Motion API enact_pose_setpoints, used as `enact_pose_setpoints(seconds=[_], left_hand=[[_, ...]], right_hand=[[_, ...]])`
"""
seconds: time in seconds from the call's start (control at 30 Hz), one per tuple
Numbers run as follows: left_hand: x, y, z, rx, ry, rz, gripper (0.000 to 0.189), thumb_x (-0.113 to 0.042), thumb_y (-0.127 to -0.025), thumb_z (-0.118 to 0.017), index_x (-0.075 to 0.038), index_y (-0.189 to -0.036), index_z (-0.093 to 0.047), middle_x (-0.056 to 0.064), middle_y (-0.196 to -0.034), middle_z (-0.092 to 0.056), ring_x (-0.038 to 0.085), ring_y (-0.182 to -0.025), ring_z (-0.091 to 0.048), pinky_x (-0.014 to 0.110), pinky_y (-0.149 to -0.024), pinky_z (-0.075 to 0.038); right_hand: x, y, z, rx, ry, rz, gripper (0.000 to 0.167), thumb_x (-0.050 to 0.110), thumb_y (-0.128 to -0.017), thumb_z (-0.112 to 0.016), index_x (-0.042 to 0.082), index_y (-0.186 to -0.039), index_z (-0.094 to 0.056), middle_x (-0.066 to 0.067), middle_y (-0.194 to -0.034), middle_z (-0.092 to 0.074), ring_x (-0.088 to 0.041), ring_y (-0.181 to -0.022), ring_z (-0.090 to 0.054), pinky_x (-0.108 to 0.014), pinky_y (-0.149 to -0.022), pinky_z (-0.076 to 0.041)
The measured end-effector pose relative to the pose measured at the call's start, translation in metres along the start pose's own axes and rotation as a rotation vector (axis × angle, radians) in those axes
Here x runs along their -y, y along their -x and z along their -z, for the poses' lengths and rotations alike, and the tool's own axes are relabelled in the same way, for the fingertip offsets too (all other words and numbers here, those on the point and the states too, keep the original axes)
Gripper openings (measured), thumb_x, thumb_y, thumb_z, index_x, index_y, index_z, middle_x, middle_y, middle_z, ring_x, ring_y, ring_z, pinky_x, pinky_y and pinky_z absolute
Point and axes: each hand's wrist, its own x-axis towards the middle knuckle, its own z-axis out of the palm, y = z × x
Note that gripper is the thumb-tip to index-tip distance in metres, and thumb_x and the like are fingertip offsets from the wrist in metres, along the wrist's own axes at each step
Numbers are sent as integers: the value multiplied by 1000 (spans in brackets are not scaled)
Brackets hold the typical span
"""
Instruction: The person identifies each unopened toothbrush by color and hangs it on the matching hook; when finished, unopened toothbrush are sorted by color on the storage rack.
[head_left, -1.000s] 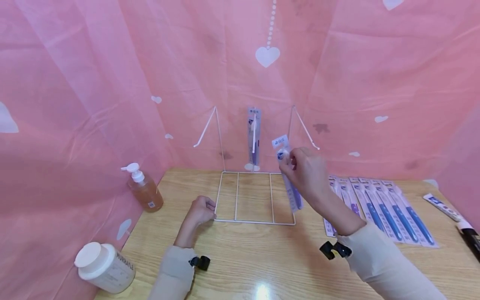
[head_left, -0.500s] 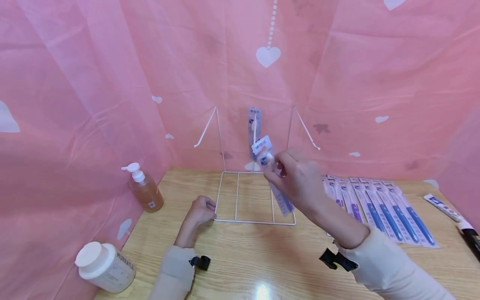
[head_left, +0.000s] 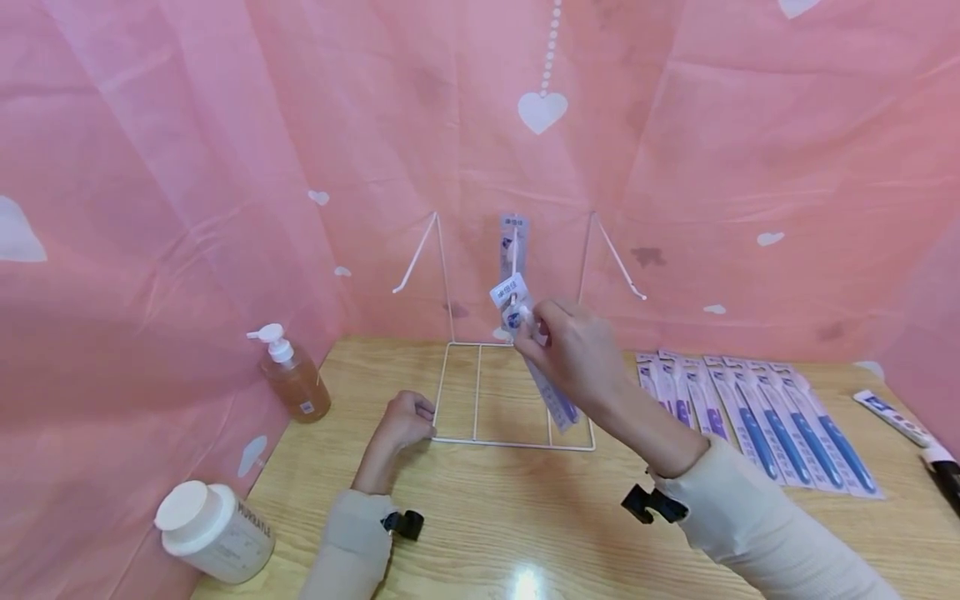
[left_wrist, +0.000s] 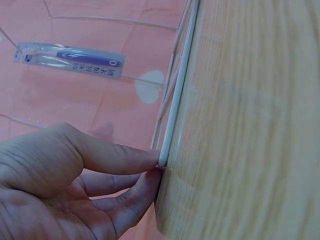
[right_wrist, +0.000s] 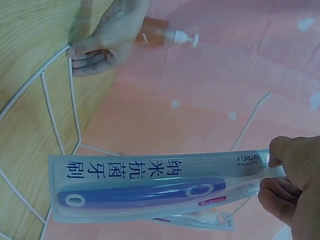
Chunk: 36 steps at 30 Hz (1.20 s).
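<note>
Right hand point(head_left: 576, 354) pinches packaged toothbrush point(right_wrist: 140, 195) near its top, by middle hook point(head_left: 514, 253); left hand point(head_left: 407, 419) pinches corner of wire rack point(left_wrist: 176, 100). Packaged toothbrush likely light, slick, stiffish: best held near top.

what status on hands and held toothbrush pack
Left hand pinches wire rack by corner. Right hand grips toothbrush pack, top at middle hook; threading unclear. Another pack hangs on that hook.
</note>
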Motion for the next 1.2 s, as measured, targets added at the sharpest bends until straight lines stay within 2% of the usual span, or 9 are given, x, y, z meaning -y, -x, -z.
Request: enact_pose_setpoints(seconds=[0.3, 0.47, 0.6, 1.0, 1.2], left_hand=[[1, -2, 1, -3, 0, -9, 31, 12, -66, -73, 7, -96, -67, 11, -86, -63, 25, -81, -61, 35, -73, -54], [1, -2, 1, -8, 1, -3, 31, 13, -65, -74, 7, -95, -67, 11, -85, -63, 25, -80, -61, 34, -73, -54], [1, -2, 0, -7, 0, -1, 31, 12, -65, -74, 6, -95, -67, 10, -85, -63, 24, -80, -60, 34, -73, -54], [0, 2, 4, 2, -23, -1, 32, 12, -66, -75, 6, -97, -68, 11, -86, -64, 24, -81, -61, 34, -74, -54], [-1, 1, 6, 2, -17, 8, 31, 13, -67, -75, 6, -96, -68, 11, -85, -63, 24, -80, -61, 34, -74, -53]], right_hand=[[-17, -13, -18, 65, -50, -156, 14, 11, -84, -65, 2, -76, -59, -7, -67, -57, -18, -54, -49, -31, -45, -42], [-28, -28, -28, 119, -49, -243, 14, 11, -85, -67, -1, -80, -61, -12, -73, -62, -22, -60, -56, -35, -51, -48], [-38, -39, -38, 126, -33, -305, 15, 11, -84, -69, -1, -77, -62, -14, -73, -63, -27, -62, -59, -39, -54, -50], [-60, -69, -62, 135, 9, -422, 31, 18, -86, -72, 4, -63, -57, -7, -56, -54, -27, -58, -51, -39, -54, -40], [-63, -81, -66, 165, 19, -457, 41, 19, -88, -67, 9, -55, -45, 0, -47, -39, -19, -50, -40, -32, -47, -29]])
